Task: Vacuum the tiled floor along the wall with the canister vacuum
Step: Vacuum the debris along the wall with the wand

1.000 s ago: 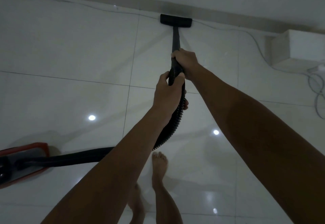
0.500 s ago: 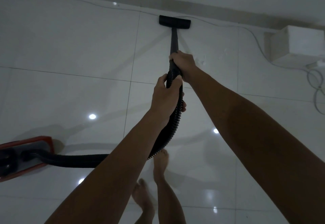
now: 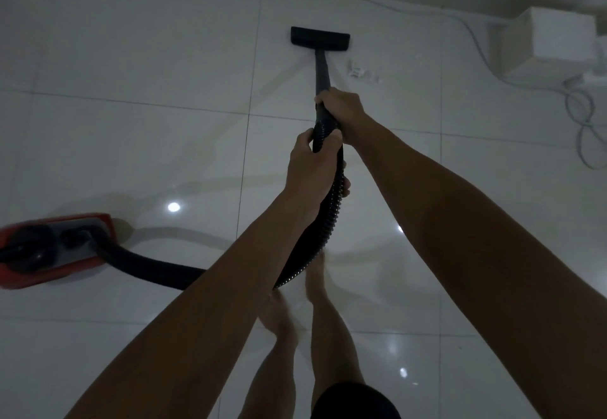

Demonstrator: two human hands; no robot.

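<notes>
White glossy floor tiles (image 3: pixel 131 142) fill the frame. At lower left the red canister (image 3: pixel 49 251) is seen, with its black hose (image 3: pixel 331 218) gripped by the left hand (image 3: pixel 310 172) at the centre. Just above, the wand (image 3: pixel 322 72) is held by the right hand (image 3: pixel 341 108); the nozzle (image 3: pixel 320 37) lies near the wall. A white box (image 3: pixel 555 40) sits upper right.
</notes>
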